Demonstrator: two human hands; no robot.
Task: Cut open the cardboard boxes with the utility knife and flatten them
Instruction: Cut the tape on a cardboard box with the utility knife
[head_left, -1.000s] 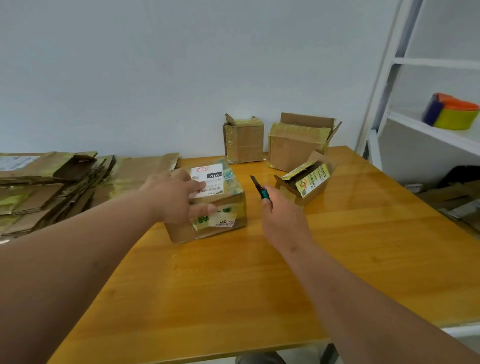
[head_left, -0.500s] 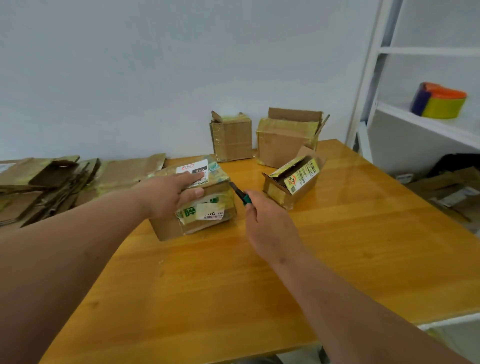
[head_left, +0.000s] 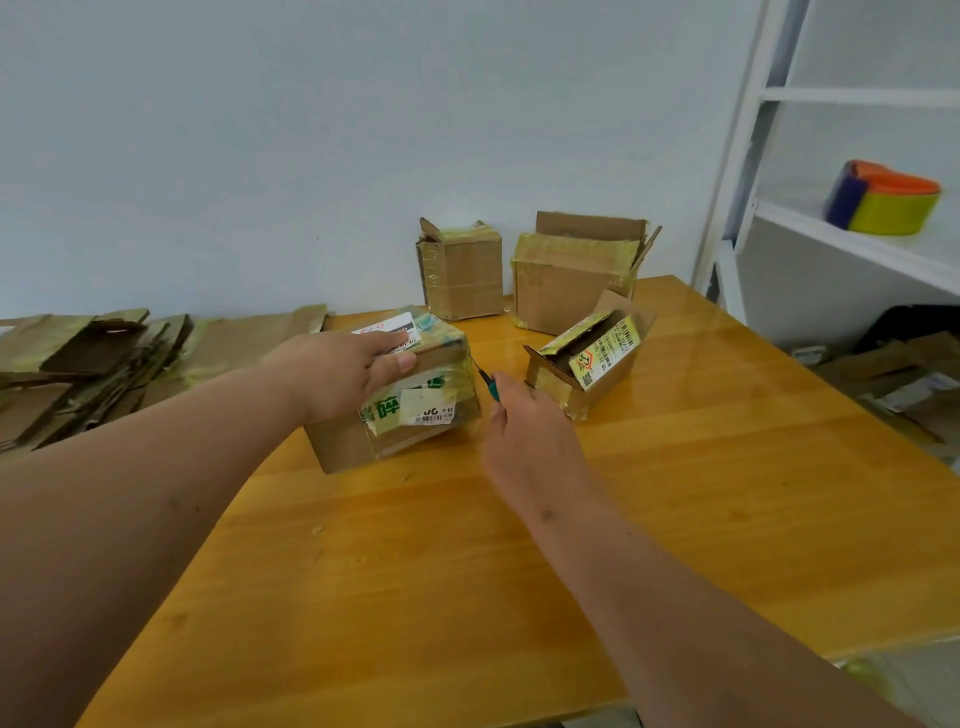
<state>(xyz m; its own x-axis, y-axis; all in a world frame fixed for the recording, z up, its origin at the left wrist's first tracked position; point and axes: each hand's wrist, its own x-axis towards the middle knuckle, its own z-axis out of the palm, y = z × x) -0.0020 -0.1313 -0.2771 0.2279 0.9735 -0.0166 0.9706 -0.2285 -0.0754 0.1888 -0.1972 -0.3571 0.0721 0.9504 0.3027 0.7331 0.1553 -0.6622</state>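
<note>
A taped cardboard box (head_left: 415, 410) with white labels sits left of centre on the wooden table (head_left: 701, 493). My left hand (head_left: 337, 374) grips its top, fingers over the lid and thumb on the front face. My right hand (head_left: 524, 431) holds a green-handled utility knife (head_left: 488, 383), whose blade tip touches the box's upper right edge. Right of the knife lies a small opened box (head_left: 587, 358) on its side. Two more taped boxes, a narrow one (head_left: 462, 275) and a wider one (head_left: 571, 280), stand by the wall.
A pile of flattened cardboard (head_left: 93, 369) covers the surface at the left. A white shelf unit (head_left: 737, 182) stands at the right with a coloured roll (head_left: 888, 205) on it. Loose cardboard (head_left: 904, 379) lies on the floor below.
My right hand has brought the knife leftward to the box's right edge. The left hand has shifted its grip on the box's top, and the box has turned slightly.
</note>
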